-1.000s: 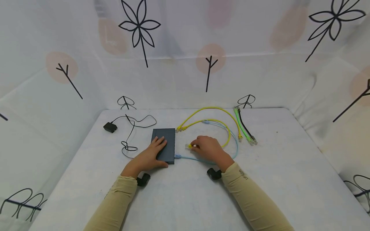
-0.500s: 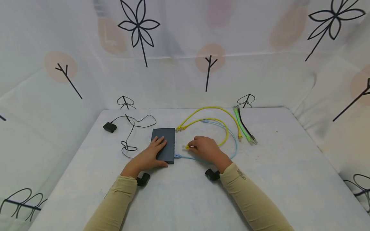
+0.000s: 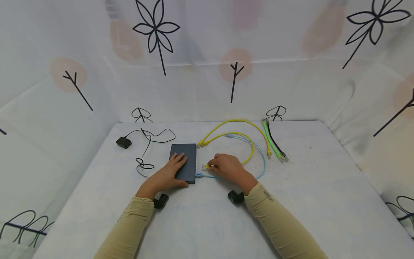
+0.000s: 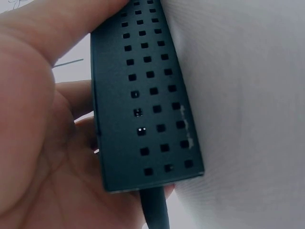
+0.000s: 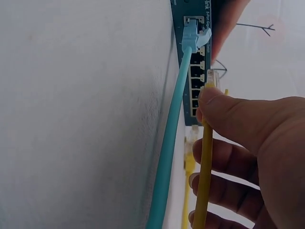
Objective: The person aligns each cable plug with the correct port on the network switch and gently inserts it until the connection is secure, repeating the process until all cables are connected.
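A dark blue-grey network switch (image 3: 189,162) lies flat on the table. My left hand (image 3: 165,176) rests on its top with fingers spread, the thumb along the near edge. In the left wrist view that hand (image 4: 43,119) is beside the switch's vented side (image 4: 152,100). Between thumb and index finger, my right hand (image 3: 228,167) pinches a yellow Ethernet cable (image 5: 206,167) just behind its clear plug (image 5: 213,76). The plug points at the row of ports and, in the head view, stands a little right of them. A light blue Ethernet cable (image 5: 174,114) is plugged into the port nearest me.
Another yellow cable (image 3: 237,120) curves behind. Green (image 3: 273,144) and black cables (image 3: 275,142) lie at the back right. At the left, a black power adapter (image 3: 123,142) has a thin looped cord (image 3: 150,138) running toward the switch.
My right hand has moved left with the yellow cable, bringing its plug closer to the switch's ports. My left hand has stayed on the switch.
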The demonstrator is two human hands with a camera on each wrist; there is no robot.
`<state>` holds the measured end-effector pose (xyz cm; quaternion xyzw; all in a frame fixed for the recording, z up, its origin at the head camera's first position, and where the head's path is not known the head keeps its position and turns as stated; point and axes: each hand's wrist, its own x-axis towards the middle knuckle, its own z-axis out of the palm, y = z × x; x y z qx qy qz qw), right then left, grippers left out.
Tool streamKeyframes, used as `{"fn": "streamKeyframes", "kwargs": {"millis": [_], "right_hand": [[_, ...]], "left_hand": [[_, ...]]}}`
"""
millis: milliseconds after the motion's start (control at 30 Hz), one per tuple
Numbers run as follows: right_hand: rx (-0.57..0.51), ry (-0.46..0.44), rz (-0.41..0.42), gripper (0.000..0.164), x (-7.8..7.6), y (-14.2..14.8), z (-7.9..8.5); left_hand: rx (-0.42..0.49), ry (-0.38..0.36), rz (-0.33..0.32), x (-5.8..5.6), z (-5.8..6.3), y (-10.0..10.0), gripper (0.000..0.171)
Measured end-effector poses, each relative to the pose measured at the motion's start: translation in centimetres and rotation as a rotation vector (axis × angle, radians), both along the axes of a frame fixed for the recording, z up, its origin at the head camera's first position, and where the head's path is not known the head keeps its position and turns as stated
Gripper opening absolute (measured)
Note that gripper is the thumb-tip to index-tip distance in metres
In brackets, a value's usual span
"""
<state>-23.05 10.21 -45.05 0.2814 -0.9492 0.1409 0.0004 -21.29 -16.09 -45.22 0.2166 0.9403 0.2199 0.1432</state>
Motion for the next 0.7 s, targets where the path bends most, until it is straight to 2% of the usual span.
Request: {"fn": "streamKeyframes", "kwargs": {"millis": [433, 700], "right_hand": [[-0.029, -0.057, 0.056, 0.021, 0.0, -0.7, -0.2], [-0.001, -0.073, 0.087, 0.022, 0.1, -1.2, -0.1]], "left_hand": [[0.006, -0.004, 0.008, 0.0, 0.1, 0.0, 0.098], [0.003, -0.01, 0.006, 0.0, 0.1, 0.0, 0.099]]}}
